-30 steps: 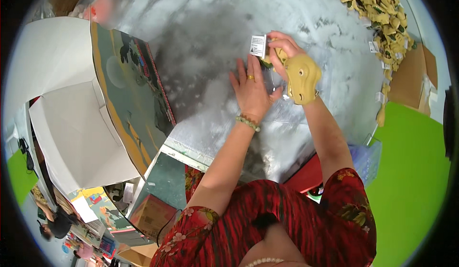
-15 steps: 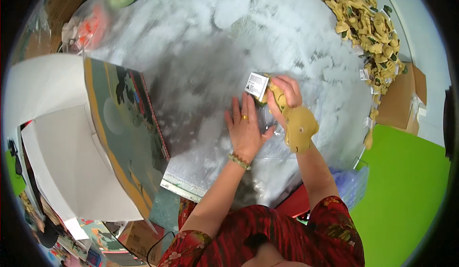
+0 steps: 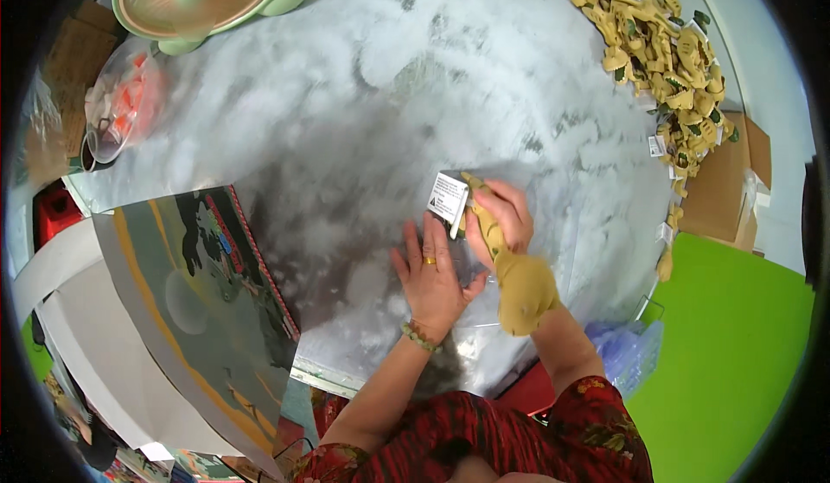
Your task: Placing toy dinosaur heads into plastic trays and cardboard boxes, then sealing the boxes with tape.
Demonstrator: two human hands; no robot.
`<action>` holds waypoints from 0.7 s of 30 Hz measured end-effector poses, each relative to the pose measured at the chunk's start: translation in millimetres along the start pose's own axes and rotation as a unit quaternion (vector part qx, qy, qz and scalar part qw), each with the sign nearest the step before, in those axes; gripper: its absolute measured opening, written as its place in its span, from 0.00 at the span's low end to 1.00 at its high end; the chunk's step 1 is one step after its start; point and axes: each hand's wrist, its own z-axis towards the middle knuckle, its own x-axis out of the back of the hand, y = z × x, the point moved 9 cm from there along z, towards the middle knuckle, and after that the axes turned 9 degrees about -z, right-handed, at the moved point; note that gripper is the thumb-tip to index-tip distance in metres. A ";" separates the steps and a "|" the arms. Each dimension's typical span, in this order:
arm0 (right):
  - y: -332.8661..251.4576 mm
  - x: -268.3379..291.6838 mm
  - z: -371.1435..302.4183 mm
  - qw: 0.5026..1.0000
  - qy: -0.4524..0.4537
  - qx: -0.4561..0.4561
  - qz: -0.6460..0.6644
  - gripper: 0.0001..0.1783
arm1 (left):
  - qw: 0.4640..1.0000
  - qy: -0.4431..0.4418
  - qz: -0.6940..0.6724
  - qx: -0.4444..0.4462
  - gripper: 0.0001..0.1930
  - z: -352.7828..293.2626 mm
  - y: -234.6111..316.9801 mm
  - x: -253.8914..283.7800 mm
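Far left: clear bag of orange and white pieces; below it, a large carton with printed side, white inside. Round green thing with ribbed tan top at the back of the grey-white mottled desk.

Left hand: palm down, fingers extended and somewhat parted, not gripping; fingertips at the lower edge of a white folded label. Whether they press on it, cannot tell.

Tan toy dinosaur just right of it, near the front of the desk, head hanging toward the wearer. Right hand has fingers closed round its body, behind the head.

Handling, my judgement: hold by the firm body, not the head, so it cannot swing; keep the left fingers flat and light so the label does not crease; keep the right thumb off the label.

Clear plastic, apparently, lies under the right hand. Farther right: bluish plastic, heap of similar tan toys, green board, brown carton.
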 end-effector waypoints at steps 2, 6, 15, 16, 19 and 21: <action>-1.4 1.4 -4.4 1.000 0.016 0.011 -0.018 0.17 | 1.000 0.005 0.005 -0.010 0.51 0.2 0.4 -1.4; 0.1 4.4 -7.3 0.999 0.033 0.009 -0.035 0.17 | 1.000 -0.001 0.013 -0.013 0.50 -0.6 1.1 -2.7; 6.5 -3.6 6.5 0.999 -0.036 0.004 0.029 0.16 | 1.000 -0.002 0.025 -0.003 0.51 -0.5 1.4 -3.6; 8.3 -5.7 7.7 0.998 -0.046 0.000 0.049 0.17 | 1.000 -0.013 0.027 0.010 0.51 0.1 0.6 -4.8; 8.3 -7.5 -0.6 0.998 -0.019 0.007 0.053 0.17 | 1.000 0.002 0.026 0.010 0.51 -0.9 0.5 -0.1; 9.4 -5.7 -4.9 0.998 0.002 -0.004 0.059 0.17 | 1.000 0.007 0.024 0.000 0.51 -0.2 1.5 -1.5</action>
